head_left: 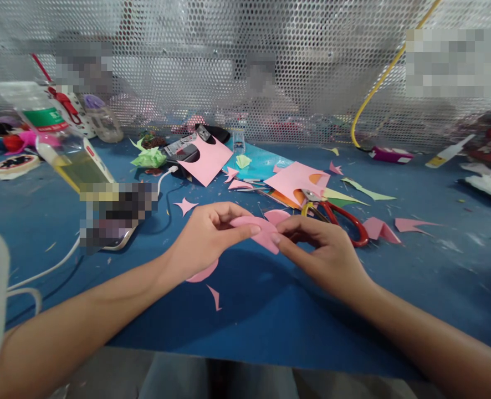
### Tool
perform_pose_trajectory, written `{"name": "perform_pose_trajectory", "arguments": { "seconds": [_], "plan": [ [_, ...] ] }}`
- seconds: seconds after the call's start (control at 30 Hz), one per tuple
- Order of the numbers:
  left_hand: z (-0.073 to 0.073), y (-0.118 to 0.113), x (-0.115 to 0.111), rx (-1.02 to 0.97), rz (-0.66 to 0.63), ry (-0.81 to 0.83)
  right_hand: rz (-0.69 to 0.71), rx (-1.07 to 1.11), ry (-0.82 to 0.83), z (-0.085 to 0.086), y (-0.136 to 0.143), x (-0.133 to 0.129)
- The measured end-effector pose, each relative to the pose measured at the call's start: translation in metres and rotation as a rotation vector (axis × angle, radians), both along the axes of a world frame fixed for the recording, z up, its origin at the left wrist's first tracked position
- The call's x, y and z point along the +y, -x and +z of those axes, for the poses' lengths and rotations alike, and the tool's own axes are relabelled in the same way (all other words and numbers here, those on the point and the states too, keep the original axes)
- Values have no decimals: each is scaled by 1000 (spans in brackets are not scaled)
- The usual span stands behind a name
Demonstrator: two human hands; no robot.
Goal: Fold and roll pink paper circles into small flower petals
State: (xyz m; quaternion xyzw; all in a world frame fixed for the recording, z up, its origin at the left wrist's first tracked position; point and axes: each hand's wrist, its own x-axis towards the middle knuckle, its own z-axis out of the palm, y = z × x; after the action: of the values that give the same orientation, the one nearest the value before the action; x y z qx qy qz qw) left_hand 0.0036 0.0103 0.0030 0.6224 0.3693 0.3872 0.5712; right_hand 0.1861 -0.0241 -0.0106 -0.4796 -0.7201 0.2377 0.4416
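Both sets of fingertips are pinching one pink paper cutout (259,233), a rounded piece hanging just above the blue table (245,310) near the centre of the view. The left hand (206,239) is closing thumb and forefinger on the cutout's left edge, the other fingers curling loosely under it. The right hand (324,246) is clamping its thumb and forefinger on the cutout's right edge, its knuckles turning toward twelve o'clock. Both forearms are reaching in from seven and five o'clock, wrists nearly level and angling toward each other.

At one o'clock from the right hand, red-handled scissors (345,221) are lying flat just beside the knuckles; whether they are touching is not clear. Behind them, a pink sheet with cut-out holes (297,180) is resting over orange and yellow paper. At eleven o'clock another pink sheet (206,160) is leaning on a dark object. Pink scraps (214,296) are lying under the left wrist and at three o'clock (380,228). At ten o'clock a clear bottle (58,138) is lying tilted, with a white cable (41,271) trailing below it. A perforated metal screen (245,66) is closing off the far edge, with a yellow cable (378,83) hanging across it at one o'clock.
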Motion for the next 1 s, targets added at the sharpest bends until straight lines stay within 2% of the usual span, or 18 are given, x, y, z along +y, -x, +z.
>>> {"name": "perform_pose_trajectory", "arguments": {
  "seconds": [0.23, 0.37, 0.5, 0.6, 0.7, 0.87, 1.0],
  "plan": [
    [1, 1, 0, 84, 0, -29, 5, -27, -21, -1, -2, 0],
    [-4, 5, 1, 273, -93, -94, -7, -77, -72, -1, -3, 1],
    [-7, 7, 2, 518, -179, -260, 73, -145, -84, 0, -5, 1],
    [-5, 6, 0, 459, -213, -299, 91, -104, -29, -2, -3, -1],
    [-1, 5, -3, 350, -188, -276, 79, -30, 38, -6, -1, -2],
    [2, 7, -6, 397, -155, -300, 95, 115, 222, -6, 1, 0],
    [-3, 6, -8, 412, -154, -280, 34, 297, 225, 1, -1, 0]
  ]
}}
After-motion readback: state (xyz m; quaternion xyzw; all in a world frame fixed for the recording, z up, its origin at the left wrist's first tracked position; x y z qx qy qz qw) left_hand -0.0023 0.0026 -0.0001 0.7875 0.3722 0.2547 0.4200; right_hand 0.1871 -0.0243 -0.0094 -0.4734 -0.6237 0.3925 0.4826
